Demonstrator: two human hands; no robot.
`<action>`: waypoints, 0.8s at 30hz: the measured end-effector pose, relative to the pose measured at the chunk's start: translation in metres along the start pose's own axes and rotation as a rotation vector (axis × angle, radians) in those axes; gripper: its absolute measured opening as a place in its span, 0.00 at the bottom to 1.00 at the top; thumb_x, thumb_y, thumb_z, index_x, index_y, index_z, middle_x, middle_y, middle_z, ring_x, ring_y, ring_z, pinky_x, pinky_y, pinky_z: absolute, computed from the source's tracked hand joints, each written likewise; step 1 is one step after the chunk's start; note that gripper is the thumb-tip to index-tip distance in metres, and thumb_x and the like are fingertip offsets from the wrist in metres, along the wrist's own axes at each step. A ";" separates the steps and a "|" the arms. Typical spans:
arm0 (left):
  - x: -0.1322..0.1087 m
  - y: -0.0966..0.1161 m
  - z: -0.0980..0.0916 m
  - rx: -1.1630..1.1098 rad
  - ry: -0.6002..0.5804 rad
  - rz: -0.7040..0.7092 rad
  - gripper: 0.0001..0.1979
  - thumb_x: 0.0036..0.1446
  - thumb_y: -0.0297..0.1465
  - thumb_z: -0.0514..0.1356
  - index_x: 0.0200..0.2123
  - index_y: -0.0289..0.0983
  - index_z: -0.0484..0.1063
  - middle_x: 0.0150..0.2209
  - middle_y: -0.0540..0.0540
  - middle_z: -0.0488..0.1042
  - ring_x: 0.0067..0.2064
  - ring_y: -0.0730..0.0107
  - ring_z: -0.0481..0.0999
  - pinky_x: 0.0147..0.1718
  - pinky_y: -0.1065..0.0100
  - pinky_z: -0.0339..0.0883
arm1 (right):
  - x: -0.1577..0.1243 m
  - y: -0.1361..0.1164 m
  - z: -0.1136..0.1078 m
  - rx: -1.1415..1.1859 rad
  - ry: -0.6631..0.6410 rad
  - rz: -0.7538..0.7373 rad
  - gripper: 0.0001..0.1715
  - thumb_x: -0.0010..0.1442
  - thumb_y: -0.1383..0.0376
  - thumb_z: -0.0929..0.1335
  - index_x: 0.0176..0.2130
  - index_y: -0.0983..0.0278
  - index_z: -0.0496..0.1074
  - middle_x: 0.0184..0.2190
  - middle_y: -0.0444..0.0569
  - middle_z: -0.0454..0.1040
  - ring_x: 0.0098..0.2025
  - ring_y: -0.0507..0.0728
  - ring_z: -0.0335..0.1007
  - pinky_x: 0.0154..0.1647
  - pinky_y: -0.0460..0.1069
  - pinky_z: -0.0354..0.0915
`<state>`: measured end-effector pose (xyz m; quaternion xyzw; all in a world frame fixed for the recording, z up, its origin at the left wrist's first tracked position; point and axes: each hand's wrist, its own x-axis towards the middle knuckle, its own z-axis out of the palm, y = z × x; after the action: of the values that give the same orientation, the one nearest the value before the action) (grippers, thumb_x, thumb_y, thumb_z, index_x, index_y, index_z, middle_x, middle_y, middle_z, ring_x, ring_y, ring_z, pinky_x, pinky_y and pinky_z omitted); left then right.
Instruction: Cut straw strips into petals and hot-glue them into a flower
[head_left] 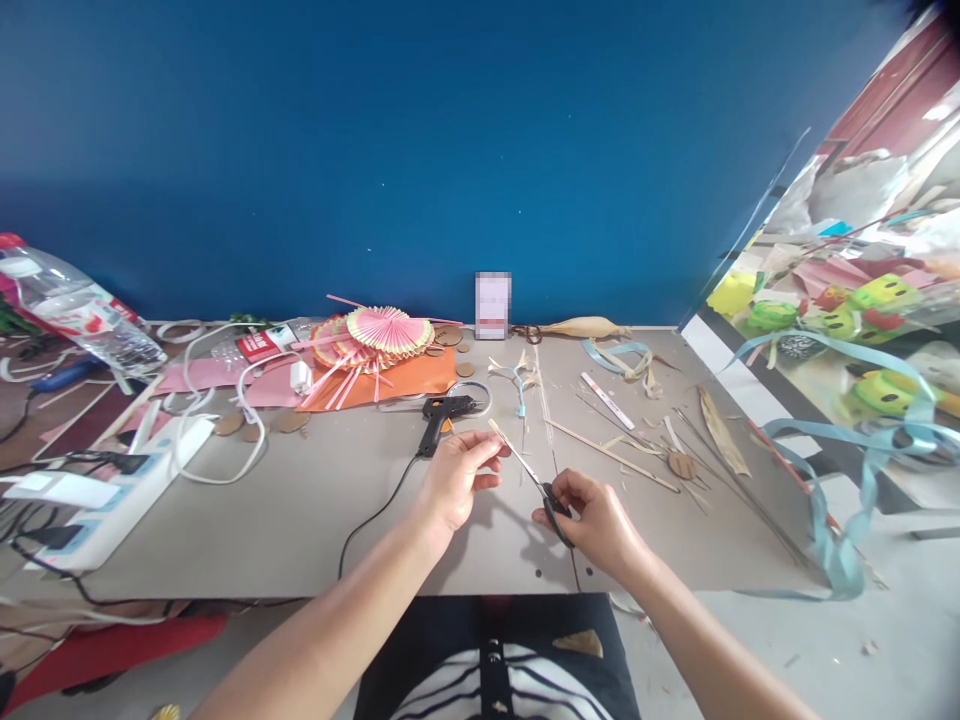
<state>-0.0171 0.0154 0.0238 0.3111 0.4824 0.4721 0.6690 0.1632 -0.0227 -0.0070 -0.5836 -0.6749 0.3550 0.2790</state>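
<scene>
Left hand (457, 482): centre frame, fingertips pinching a thin pale strip (496, 430).
Right hand (598, 522): just right, gripping scissors (541, 486), blades meeting the strip.
Glue gun (442, 416): just above left hand.

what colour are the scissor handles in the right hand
Black handles on the metal scissors; head view shows them best.

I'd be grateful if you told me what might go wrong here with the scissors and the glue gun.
1. The scissors in the right hand point at the left hand, fingers pinched; a snip may nick them.
2. The glue gun lies just beyond that hand; if hot, it might burn.
3. Its cord runs past the left wrist and may snag.
</scene>
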 end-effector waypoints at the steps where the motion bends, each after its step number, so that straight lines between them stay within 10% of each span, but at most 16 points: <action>1: 0.000 0.000 0.000 0.015 0.001 0.012 0.09 0.40 0.33 0.63 0.24 0.33 0.72 0.25 0.49 0.70 0.22 0.80 0.64 0.17 0.78 0.63 | 0.000 0.000 -0.001 0.004 -0.010 -0.003 0.16 0.45 0.55 0.68 0.23 0.62 0.60 0.18 0.39 0.61 0.21 0.49 0.50 0.21 0.44 0.50; 24: -0.003 0.002 0.004 0.018 -0.017 0.005 0.10 0.38 0.34 0.64 0.23 0.32 0.71 0.24 0.48 0.70 0.22 0.80 0.64 0.17 0.78 0.63 | -0.002 0.005 -0.001 0.035 -0.017 0.016 0.15 0.45 0.57 0.68 0.22 0.63 0.60 0.17 0.38 0.59 0.20 0.48 0.50 0.20 0.42 0.50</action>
<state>-0.0144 0.0131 0.0275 0.3223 0.4800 0.4669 0.6691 0.1676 -0.0237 -0.0105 -0.5809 -0.6663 0.3738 0.2806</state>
